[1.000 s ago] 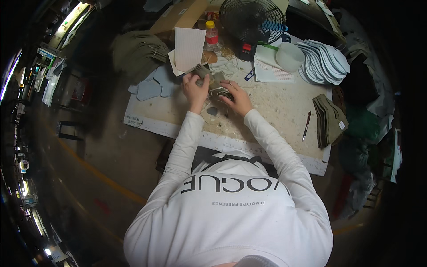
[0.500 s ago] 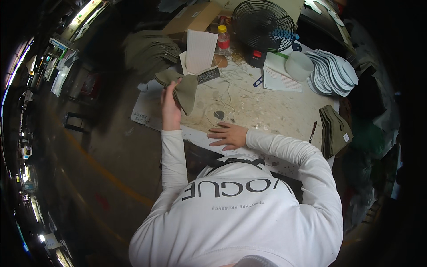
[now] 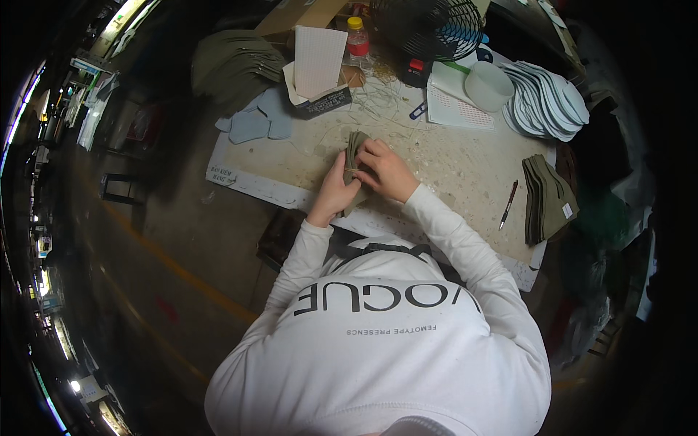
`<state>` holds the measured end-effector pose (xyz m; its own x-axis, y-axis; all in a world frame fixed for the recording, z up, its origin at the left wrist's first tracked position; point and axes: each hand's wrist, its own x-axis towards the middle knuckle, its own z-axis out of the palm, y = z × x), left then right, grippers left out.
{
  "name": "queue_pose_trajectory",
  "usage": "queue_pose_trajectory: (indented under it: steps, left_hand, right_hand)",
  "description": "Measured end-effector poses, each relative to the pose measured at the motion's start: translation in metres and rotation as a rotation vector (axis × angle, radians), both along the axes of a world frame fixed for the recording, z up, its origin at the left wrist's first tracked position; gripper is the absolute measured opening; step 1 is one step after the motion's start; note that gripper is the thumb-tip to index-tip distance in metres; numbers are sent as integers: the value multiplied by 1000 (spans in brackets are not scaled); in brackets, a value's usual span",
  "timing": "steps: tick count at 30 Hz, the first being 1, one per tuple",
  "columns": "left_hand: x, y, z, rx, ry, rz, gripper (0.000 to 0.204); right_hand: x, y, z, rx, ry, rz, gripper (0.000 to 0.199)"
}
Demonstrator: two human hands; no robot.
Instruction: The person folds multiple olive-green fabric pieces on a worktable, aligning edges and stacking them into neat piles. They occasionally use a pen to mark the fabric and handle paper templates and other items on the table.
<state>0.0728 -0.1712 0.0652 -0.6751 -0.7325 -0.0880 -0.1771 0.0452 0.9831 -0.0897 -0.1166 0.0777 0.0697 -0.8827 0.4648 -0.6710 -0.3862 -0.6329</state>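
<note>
Bundle: olive fabric stack point(image 3: 354, 156), frame centre, pinched between both hands.
Left hand point(image 3: 336, 190): closed on the stack's lower part.
Right hand point(image 3: 385, 171): closed on its right side.
Surroundings: pen point(image 3: 507, 204) and folded olive pile point(image 3: 547, 198) at right, apart.

black fan point(image 3: 429, 25) top centre | red-capped bottle point(image 3: 357, 40) left of it | white tub point(image 3: 488, 86) upper right | fanned white cut pieces point(image 3: 549, 98) far upper right | olive stack point(image 3: 547, 198) right edge | pen point(image 3: 507, 205) beside it | grey-blue pieces point(image 3: 256, 122) upper left | worktable point(image 3: 451, 160)
</note>
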Motion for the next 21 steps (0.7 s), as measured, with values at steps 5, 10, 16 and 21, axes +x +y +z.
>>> queue_pose_trajectory:
  steps: [5,10,16,21]
  left_hand:
    - [-7,5,-19,-297,-416,-216,63]
    - [-32,31,-22,-163,-128,-533,57]
    - [-30,15,15,827,18,-521,46]
    - [-46,2,5,970,396,-312,47]
  right_hand:
    - [-24,23,-18,355,-815,273,9]
    - [-94,30,-71,460,-1494,-360,14]
    - [-161,88,-114,295,-174,-1257,12]
    - [-156,101,-71,102,146,-1387,23]
